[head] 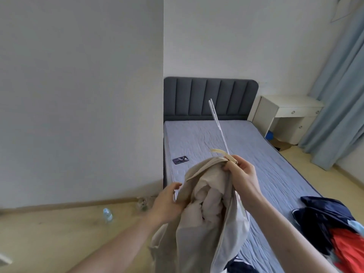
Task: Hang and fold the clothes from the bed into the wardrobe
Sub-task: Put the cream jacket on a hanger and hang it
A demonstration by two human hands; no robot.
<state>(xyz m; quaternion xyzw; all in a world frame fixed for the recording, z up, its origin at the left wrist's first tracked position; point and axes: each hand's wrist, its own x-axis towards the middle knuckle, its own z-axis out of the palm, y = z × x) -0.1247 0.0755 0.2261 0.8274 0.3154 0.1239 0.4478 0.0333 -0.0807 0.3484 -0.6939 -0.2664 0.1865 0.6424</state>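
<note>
I hold a beige garment [204, 209] up over the near end of the bed [246, 154]. My right hand [242, 174] pinches its top edge together with a thin white hanger [218, 125] that sticks up and away from me. My left hand [167, 203] grips the garment's left side, fingers curled into the cloth. The garment hangs bunched, with a pale lining showing inside. A pile of dark blue and red clothes [334, 227] lies on the bed's near right corner. The wardrobe is out of view.
A phone [180, 160] lies on the mattress near its left edge. A grey headboard [210, 97] stands at the far end, a white desk [285, 117] and blue curtain [342, 95] to the right. A plastic bottle [107, 214] stands on the floor by the left wall.
</note>
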